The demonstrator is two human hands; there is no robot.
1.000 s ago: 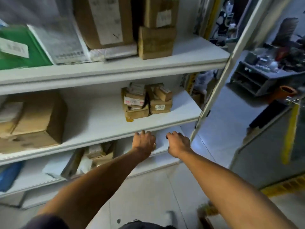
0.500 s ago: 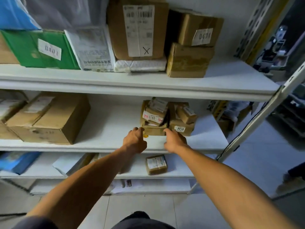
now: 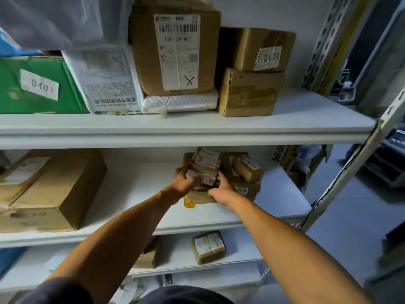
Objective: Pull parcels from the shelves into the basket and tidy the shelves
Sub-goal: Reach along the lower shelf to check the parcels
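On middle shelf point(image 3: 135, 194), seemingly gripped parcels point(image 3: 205, 170).

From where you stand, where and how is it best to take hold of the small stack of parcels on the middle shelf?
Probably by its two short sides, from the front. The stack is loose small parcels on a flat base box, so squeeze inward and low. The left hand already grips its left edge; the right hand lies on the right, between it and the 0410 box.

Two bare forearms, dark navy short sleeve point(image 3: 59, 289) at left shoulder, no gloves
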